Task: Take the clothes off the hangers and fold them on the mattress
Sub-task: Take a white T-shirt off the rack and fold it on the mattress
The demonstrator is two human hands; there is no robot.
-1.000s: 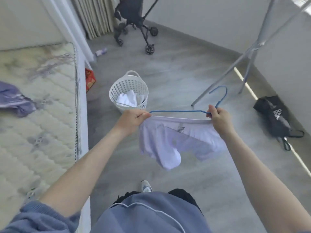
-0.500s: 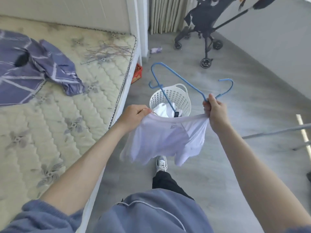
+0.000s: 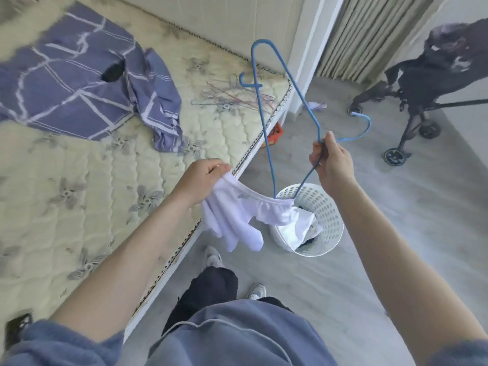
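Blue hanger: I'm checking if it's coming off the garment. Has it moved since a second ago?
Yes. The blue hanger has swung from flat along the white garment's waistband to upright, one end still caught.

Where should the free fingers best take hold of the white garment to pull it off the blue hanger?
At the waistband's far end, where the white garment is still caught on the blue hanger corner above the laundry basket. Come from the right side, since the left hand already pinches the other end and the band hangs stretched between them.
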